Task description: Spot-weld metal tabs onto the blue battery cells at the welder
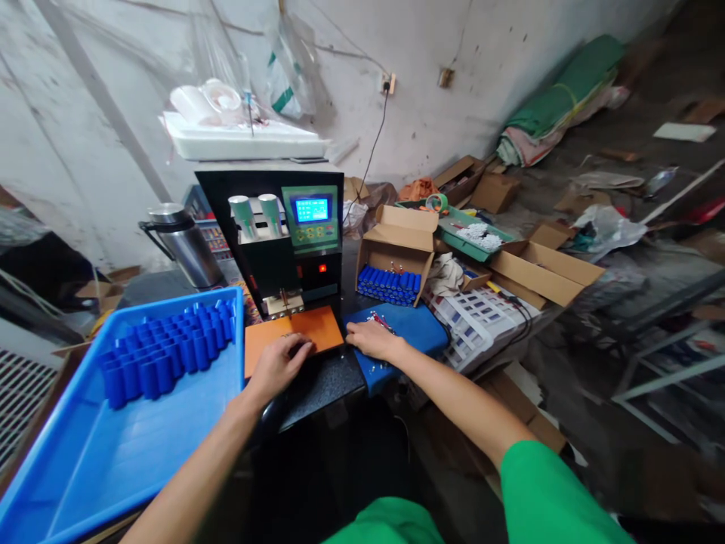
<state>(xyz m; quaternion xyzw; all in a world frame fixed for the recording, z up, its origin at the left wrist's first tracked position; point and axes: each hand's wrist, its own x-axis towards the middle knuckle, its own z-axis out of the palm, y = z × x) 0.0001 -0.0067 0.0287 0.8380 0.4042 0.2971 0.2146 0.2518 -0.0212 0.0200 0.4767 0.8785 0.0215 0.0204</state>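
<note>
My left hand [280, 364] rests at the front of an orange board [325, 323], its fingers curled. What it holds, if anything, is hidden beneath the fingers. My right hand [372, 339] is over a blue cloth [422, 326], fingers pressed together beside a small heap of red and white parts [382, 321]. Anything between those fingertips is too small to make out. Behind the board stands a black spot-welder-like machine [266, 257] with a lit blue screen [313, 210]; its metal pins [285, 297] sit above the board, just beyond my left hand.
To the left, a blue tray [170, 453] holds many upright blue cylindrical cells [164, 355]. An open cardboard box [396, 240] contains more blue cells [388, 283]. A steel jug [184, 245] stands beside the machine. Behind to the right are a green tray [461, 238] and a white plastic basket [470, 321].
</note>
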